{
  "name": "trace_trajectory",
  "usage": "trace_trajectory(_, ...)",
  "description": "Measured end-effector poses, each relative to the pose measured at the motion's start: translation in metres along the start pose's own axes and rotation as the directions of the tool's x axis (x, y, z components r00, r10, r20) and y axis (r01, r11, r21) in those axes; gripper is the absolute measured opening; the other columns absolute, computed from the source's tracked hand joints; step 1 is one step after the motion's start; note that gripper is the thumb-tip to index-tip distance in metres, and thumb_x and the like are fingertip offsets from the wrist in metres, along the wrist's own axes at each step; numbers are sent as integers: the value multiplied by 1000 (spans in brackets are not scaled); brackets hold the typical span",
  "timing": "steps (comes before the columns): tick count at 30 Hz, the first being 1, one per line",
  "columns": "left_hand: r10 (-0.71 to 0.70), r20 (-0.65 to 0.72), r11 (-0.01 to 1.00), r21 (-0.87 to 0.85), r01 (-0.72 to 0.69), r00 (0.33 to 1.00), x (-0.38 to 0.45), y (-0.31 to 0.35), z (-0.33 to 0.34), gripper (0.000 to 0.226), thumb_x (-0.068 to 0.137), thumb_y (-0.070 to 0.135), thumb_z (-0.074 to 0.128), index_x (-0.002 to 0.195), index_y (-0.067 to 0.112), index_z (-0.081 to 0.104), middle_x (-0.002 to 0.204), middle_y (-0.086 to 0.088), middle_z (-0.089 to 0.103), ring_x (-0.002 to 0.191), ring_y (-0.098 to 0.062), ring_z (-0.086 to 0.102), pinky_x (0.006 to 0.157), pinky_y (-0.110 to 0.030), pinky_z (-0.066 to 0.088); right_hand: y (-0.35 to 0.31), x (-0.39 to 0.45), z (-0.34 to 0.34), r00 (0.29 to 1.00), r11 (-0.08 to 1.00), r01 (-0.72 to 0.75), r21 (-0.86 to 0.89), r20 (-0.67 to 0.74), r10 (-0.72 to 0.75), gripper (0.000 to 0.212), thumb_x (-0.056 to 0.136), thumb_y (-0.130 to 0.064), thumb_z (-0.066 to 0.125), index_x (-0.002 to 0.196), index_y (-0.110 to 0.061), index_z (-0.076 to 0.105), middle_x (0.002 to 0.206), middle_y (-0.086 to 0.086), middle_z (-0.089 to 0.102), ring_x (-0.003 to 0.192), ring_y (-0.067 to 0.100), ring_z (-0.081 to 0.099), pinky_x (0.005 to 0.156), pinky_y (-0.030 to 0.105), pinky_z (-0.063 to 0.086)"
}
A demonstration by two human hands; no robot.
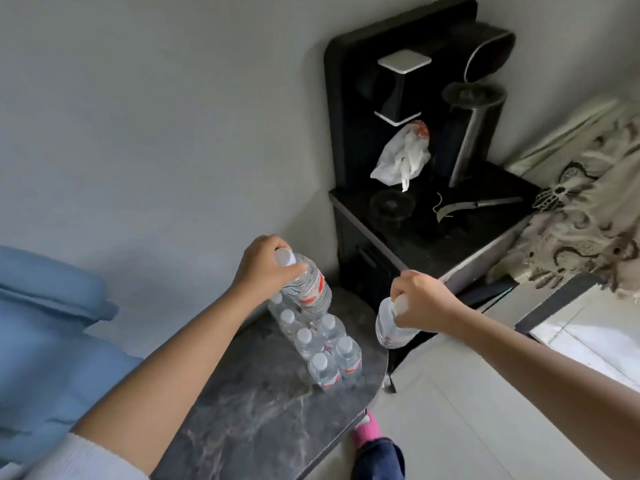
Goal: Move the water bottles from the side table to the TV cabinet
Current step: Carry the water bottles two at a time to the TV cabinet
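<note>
Several small clear water bottles [320,344] with white caps and red labels stand in a pack on the dark marble side table [249,410]. My left hand [266,268] grips the neck of one bottle [310,289], held tilted just above the far end of the pack. My right hand [420,303] holds a second bottle [388,327] by its cap end, to the right of the table's edge and above the floor.
A black water dispenser cabinet [433,216] stands against the wall behind the table, with a white plastic bag [403,157], a knife [485,204] and a metal cylinder on it. A blue sofa [45,323] is at the left. Patterned cloth [581,202] lies at the right.
</note>
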State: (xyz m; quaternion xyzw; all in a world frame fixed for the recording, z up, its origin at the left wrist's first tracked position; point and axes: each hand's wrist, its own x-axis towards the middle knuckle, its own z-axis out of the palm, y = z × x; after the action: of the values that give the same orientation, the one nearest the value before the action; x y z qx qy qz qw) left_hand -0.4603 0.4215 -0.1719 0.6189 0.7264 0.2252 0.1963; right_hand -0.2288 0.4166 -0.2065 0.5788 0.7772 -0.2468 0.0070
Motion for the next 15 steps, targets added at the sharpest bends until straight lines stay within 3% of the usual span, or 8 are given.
trace_trajectory(3, -11, 52, 1000, 2, 11, 999, 39, -5, 21, 24, 75, 18, 74, 89, 9, 57, 96, -2, 50, 88, -14, 45, 75, -19, 31, 5, 34, 10, 998, 999, -1, -39, 55, 3, 9, 77, -12, 56, 80, -19, 52, 92, -4, 42, 79, 16, 44, 60, 20, 34)
trace_trajectory(6, -16, 131, 1000, 14, 15, 991, 80, -13, 44, 31, 77, 16, 73, 100, 1, 60, 109, -12, 57, 98, -24, 52, 73, -19, 28, 4, 71, 15, 991, 997, -24, -72, 126, 33, 24, 80, -15, 55, 103, -12, 58, 104, 3, 51, 86, 20, 52, 73, 27, 42)
trace_trajectory(10, -34, 252, 998, 50, 22, 967, 121, -29, 76, 36, 80, 12, 69, 110, -4, 59, 120, -17, 56, 114, -28, 50, 81, -24, 30, 2, 113, 29, 975, 991, -9, -135, 219, 39, 27, 84, -18, 50, 109, -11, 55, 116, 4, 52, 103, 28, 60, 84, 34, 48)
trace_trajectory(15, -105, 329, 992, 101, 75, 939, 160, -58, 115, 35, 79, 10, 70, 109, -2, 59, 121, -18, 54, 116, -31, 49, 92, -29, 38, 2, 153, 49, 954, 992, -7, -124, 296, 44, 27, 89, -16, 45, 112, -5, 54, 123, 8, 48, 104, 33, 59, 86, 37, 48)
